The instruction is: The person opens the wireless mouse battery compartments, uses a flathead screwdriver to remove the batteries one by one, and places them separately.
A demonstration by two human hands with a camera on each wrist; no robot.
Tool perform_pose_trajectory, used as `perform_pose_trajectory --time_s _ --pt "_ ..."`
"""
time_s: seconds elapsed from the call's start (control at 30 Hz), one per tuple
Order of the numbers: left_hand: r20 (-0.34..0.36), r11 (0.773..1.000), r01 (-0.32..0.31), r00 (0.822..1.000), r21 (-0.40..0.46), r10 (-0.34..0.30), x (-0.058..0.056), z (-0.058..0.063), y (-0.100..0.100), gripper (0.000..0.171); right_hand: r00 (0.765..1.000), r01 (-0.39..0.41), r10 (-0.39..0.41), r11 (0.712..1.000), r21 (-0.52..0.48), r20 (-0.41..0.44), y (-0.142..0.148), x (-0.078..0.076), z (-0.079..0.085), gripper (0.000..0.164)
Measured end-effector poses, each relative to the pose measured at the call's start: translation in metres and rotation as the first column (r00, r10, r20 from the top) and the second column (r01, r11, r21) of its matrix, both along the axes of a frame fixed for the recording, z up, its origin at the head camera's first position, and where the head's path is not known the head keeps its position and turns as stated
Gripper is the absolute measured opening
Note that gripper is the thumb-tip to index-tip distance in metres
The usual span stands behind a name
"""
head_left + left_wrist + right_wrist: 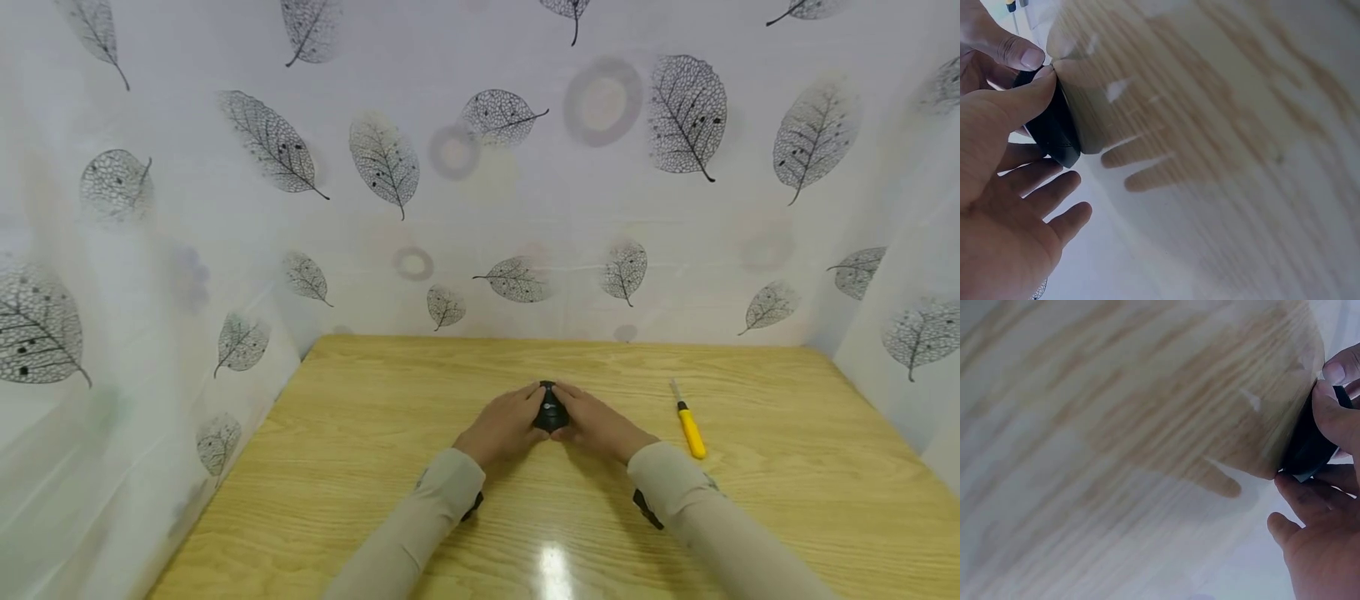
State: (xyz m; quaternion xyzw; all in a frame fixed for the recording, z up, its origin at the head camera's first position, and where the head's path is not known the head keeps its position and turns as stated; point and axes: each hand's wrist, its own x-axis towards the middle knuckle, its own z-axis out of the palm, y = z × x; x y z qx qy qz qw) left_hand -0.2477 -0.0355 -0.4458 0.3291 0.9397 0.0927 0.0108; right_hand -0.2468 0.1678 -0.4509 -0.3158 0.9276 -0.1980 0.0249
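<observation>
A black computer mouse (552,414) with a small pale logo lies on the wooden table, between both hands. My left hand (504,423) grips its left side; in the left wrist view the thumb is at the near end of the mouse (1055,128) and some fingers reach its far side, the others spread loosely. From the right, my right hand (600,423) holds the opposite side, its thumb (1333,412) and fingertips against the black body. The two thumbs come close together at one end. Part of the mouse is hidden behind the fingers.
A screwdriver (691,432) with a yellow handle lies to the right of the hands, its tip pointing away. The wooden table (360,417) has a glossy surface. White curtains (525,200) printed with leaves hang along its back and sides.
</observation>
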Motion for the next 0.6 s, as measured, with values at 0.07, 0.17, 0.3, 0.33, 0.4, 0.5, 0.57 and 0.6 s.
perform_pose_trajectory --time_s 0.07,0.17,0.3,0.33,0.4,0.5,0.57,0.6 --pt "-0.010 1.000 0.008 1.000 0.013 -0.008 0.0003 0.0000 0.0001 0.071 1.000 0.002 -0.002 1.000 0.003 0.002 0.0003 0.0005 -0.0011 0.074" --pt "-0.020 0.999 0.025 0.999 0.034 -0.025 0.0008 -0.0004 0.0005 0.070 1.000 0.009 -0.009 1.000 0.003 -0.002 0.0013 0.0009 -0.0021 0.074" --pt "-0.018 0.999 0.039 0.999 0.023 -0.038 0.0016 -0.0004 0.0003 0.071 1.000 0.008 -0.008 1.000 -0.014 -0.024 0.0022 0.0011 -0.0031 0.075" --pt "-0.020 0.999 0.039 0.999 0.018 -0.038 0.0018 -0.0004 0.0001 0.071 1.000 0.006 -0.007 1.000 -0.020 -0.030 0.0024 0.0011 -0.0035 0.075" --pt "-0.021 0.999 0.038 0.999 0.009 -0.038 0.0023 -0.0003 -0.0002 0.071 0.999 0.005 -0.006 1.000 -0.030 -0.040 0.0027 0.0011 -0.0040 0.075" --pt "-0.030 0.999 0.040 0.999 0.006 -0.040 0.0028 -0.0005 -0.0007 0.071 0.998 0.004 -0.006 0.999 -0.033 -0.056 0.0033 0.0018 -0.0041 0.072" --pt "-0.039 0.999 0.048 0.998 0.009 -0.048 0.0030 -0.0005 -0.0008 0.071 0.998 0.003 -0.005 0.999 -0.032 -0.065 0.0041 0.0032 -0.0035 0.070" --pt "-0.046 0.999 0.053 0.998 0.007 -0.052 0.0031 -0.0005 -0.0008 0.071 0.998 0.002 -0.004 0.999 -0.034 -0.069 0.0048 0.0040 -0.0032 0.070"
